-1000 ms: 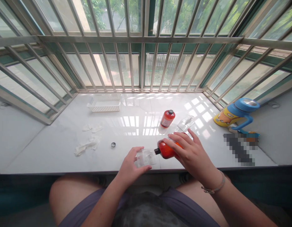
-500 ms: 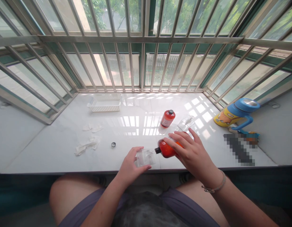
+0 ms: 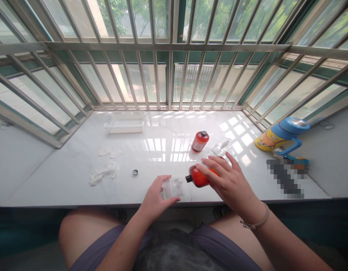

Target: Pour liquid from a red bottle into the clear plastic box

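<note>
My right hand [image 3: 228, 183] grips a small bottle of orange-red liquid [image 3: 198, 177], tipped on its side with its open black neck pointing left. That neck meets the mouth of a clear empty bottle [image 3: 174, 188], which my left hand [image 3: 155, 198] holds near the front edge of the white sill [image 3: 78, 180]. A small black cap [image 3: 135, 172] lies loose on the sill to the left of my hands. A second capped orange-red bottle [image 3: 199, 141] stands behind them. Another clear bottle [image 3: 221, 146] lies just beyond my right hand.
Crumpled white gloves [image 3: 104, 172] and scraps lie at the left. A white slotted basket [image 3: 124, 123] stands at the back left. A blue and yellow handled cup [image 3: 281, 137] lies on its side at the right. Metal window bars [image 3: 168, 79] close off the back.
The orange-red bottle's neck has lifted slightly and shifted a little right; both hands stay where they were.
</note>
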Motion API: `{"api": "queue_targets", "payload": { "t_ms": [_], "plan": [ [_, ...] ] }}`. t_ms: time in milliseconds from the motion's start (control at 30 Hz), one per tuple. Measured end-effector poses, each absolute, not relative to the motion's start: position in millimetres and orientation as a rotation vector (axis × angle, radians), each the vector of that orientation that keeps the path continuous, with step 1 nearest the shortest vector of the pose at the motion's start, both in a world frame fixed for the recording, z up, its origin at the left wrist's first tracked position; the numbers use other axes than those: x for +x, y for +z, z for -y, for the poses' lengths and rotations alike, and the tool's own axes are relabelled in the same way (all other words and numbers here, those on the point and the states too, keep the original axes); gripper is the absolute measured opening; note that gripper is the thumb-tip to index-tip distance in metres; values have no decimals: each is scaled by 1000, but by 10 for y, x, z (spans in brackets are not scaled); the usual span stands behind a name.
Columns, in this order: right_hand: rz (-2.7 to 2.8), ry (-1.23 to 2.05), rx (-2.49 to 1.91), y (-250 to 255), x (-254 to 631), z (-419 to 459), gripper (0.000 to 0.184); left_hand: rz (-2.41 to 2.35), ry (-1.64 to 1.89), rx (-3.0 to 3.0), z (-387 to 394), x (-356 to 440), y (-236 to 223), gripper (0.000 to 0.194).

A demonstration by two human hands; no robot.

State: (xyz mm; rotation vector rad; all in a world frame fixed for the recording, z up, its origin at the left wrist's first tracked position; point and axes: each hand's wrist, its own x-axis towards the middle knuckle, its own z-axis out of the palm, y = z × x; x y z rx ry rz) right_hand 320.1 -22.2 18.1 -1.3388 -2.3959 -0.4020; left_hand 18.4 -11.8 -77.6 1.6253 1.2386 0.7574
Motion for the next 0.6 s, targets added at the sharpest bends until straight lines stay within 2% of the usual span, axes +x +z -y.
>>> {"api": "queue_targets", "payload": {
  "t_ms": [600],
  "plan": [
    [2402,-414,-1329,161,3225,218,49,-1235,770,1617,128,195,-759,69]
  ]
}}
